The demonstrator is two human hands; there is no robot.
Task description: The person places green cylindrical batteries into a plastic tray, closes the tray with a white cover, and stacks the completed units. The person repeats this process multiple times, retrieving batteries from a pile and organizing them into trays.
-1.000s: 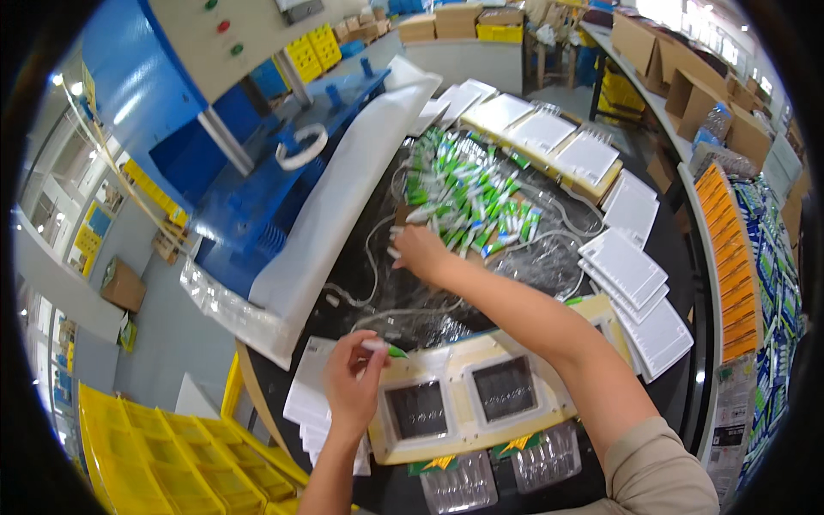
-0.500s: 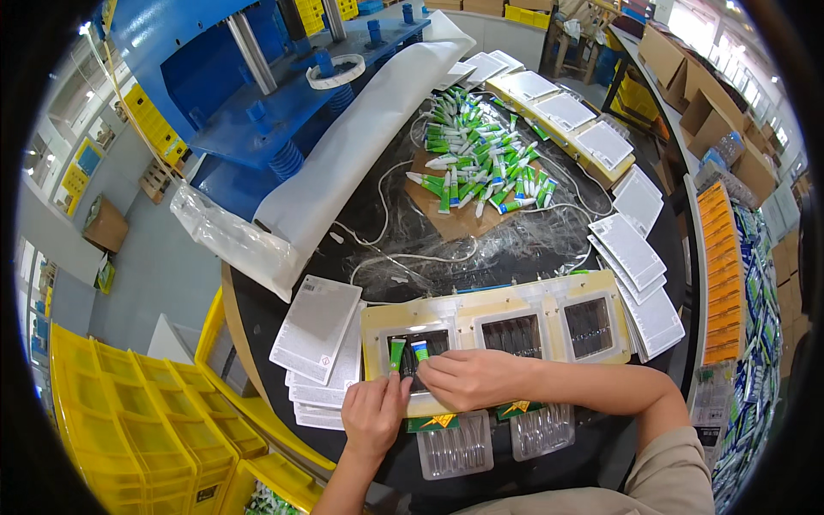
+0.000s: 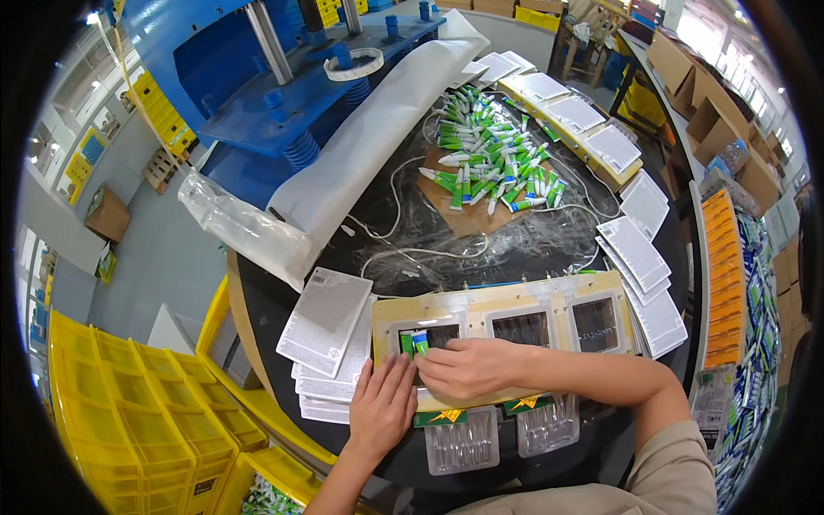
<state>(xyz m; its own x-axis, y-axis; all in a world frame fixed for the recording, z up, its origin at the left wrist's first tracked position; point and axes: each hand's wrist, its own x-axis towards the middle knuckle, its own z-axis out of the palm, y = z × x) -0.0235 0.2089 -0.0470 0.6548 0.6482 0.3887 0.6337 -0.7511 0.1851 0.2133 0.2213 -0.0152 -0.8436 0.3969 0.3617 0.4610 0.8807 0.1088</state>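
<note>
Fingers (image 3: 429, 365) of both hands press green tubes (image 3: 413, 343) into the tray (image 3: 481, 302).

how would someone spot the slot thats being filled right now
Find the long cream fixture plate on the black table's near edge, with three dark rectangular windows. It is the leftmost window, where the right hand rests: it alone shows small green tubes; the other two look dark.

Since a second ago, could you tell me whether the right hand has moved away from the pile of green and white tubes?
Yes: the right hand has come back from the pile of green and white tubes to the cream tray's left window.
</note>
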